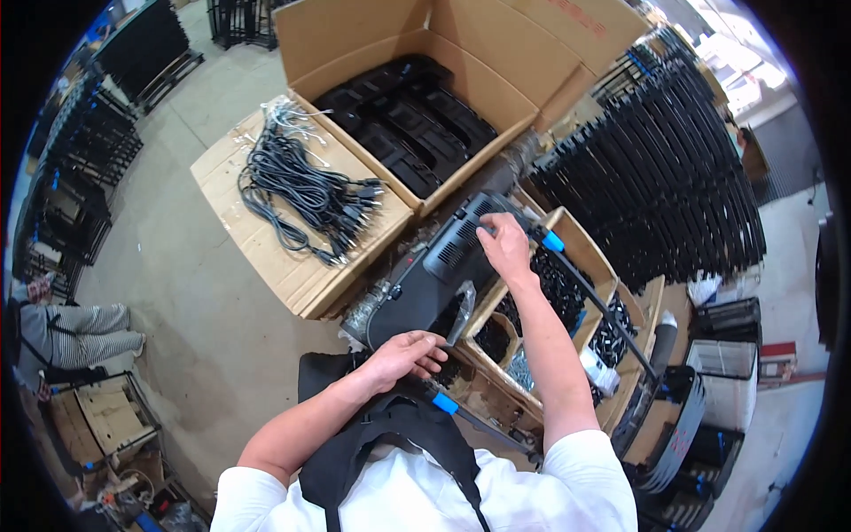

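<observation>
A long black plastic housing (401, 306) lies across the bench in front of me, with a raised vented cover (454, 252) on it. My right hand (508, 247) rests at the cover's right edge, its thumb and forefinger bent and apart. Near the housing's close end is my left hand (409, 358), palm turned inward and fingers curled. Its thumb and forefinger meet the lower end of a clear plastic bag (462, 312), which stands up over the housing's edge. Black bars with blue bands, one band (552, 241) beyond my right hand and another blue band (445, 403) below my left, extend to the right.
An open carton (523, 84) of black plastic parts stands at the back. Left of it, bundled black cables (306, 191) lie on cardboard. A divided wooden tray (496, 377) of small hardware sits at my right, before stacked black frames (656, 168). Another person (84, 332) is far left.
</observation>
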A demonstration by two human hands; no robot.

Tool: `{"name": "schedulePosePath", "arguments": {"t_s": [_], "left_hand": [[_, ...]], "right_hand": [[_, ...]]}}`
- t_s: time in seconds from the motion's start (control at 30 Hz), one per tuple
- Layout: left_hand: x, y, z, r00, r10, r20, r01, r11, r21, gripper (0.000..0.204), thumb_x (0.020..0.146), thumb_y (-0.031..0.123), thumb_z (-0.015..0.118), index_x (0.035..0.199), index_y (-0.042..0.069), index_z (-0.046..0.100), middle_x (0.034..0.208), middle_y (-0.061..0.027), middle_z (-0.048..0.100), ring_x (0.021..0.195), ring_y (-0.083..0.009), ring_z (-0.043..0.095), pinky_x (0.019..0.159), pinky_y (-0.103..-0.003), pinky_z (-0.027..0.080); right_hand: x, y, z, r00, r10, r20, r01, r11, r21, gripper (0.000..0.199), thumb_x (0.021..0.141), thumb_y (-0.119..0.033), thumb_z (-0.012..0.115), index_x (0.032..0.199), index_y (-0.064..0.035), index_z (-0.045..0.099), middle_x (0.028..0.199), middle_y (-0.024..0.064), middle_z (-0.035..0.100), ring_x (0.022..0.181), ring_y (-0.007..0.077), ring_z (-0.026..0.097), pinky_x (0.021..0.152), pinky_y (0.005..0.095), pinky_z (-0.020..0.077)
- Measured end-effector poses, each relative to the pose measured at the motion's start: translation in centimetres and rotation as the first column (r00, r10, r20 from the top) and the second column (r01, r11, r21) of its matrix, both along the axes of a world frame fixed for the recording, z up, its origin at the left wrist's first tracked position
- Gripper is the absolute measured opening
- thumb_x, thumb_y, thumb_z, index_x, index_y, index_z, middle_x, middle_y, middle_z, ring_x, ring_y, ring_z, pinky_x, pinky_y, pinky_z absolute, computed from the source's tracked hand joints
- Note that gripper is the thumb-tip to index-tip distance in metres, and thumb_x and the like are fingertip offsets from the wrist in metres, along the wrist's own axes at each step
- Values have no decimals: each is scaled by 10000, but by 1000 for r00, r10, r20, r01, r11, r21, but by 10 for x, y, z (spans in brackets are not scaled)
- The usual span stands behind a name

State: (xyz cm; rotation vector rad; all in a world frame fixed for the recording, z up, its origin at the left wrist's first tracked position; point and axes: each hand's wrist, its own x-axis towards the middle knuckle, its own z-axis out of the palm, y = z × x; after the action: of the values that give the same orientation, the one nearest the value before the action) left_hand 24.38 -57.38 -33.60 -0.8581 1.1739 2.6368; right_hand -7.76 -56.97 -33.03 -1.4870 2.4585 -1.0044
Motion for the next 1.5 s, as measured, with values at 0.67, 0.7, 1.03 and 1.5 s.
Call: {"name": "schedulePosePath", "arguments": {"t_s": [0.67, 0.7, 1.03, 1.5], "left_hand": [[-92, 99, -60, 993, -90, 74, 91, 996, -15, 324, 1040, 346, 590, 1168, 58, 664, 951, -75, 716, 726, -165, 693, 590, -328, 589], [-95, 102, -67, 993, -76, 92, 79, 997, -22, 321, 1037, 340, 587, 1163, 56, 664, 946, -78, 714, 716, -170, 694, 587, -328, 590], [-115, 107, -90, 995, 15, 96, -16, 1000, 11, 303, 1042, 311, 568, 1129, 36, 659, 868, -76, 686, 691, -189, 697, 588, -334, 601], [-143, 127, -116, 969, 203, 143, -224, 963, 151, 323, 1097, 349, 514, 1141, 51, 632, 945, -37, 604, 785, -166, 586, 749, -334, 550]], "right_hand": [[13, 239, -211, 969, 243, -47, -104, 576, 811, 537, 938, -424, 712, 1246, 9, 628, 1102, 292, 665, 1028, 451, 714, 869, 527, 599], [18, 232, -207, 966, 257, -31, -120, 550, 826, 476, 1000, -414, 616, 1208, 14, 647, 1103, 303, 665, 1032, 459, 711, 876, 523, 596], [-1, 235, -233, 929, 370, 22, -275, 647, 711, 401, 1030, -301, 507, 962, -34, 798, 983, 236, 771, 959, 386, 764, 818, 498, 611], [5, 251, -154, 932, -110, 345, -88, 856, 510, 174, 805, -53, 749, 952, 33, 785, 895, 221, 777, 843, 320, 765, 825, 413, 582]]}}
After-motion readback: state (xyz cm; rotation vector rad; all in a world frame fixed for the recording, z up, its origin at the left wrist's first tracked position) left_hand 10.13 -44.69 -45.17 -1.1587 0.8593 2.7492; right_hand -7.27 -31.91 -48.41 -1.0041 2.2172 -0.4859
